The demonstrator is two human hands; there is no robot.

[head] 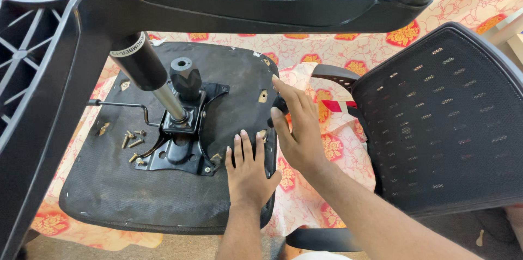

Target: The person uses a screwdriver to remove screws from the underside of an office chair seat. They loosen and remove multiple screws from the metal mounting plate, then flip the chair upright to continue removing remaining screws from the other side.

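An upturned office chair seat (136,194) lies bottom up on a flowered cloth, with a black metal tilt plate (182,145) bolted at its middle and a gas cylinder (147,72) rising from it. My left hand (248,170) lies flat on the seat's right part, fingers together, holding nothing. My right hand (297,124) is at the seat's right edge, fingers closed around a small black knob (280,105). Several brass bolts (132,143) lie loose on the seat, left of the plate.
The black star base (229,4) of the chair spans the top and left of the view, close to the camera. A black mesh backrest (441,124) with an armrest (335,75) lies at the right. A thin lever (117,105) sticks out left of the plate.
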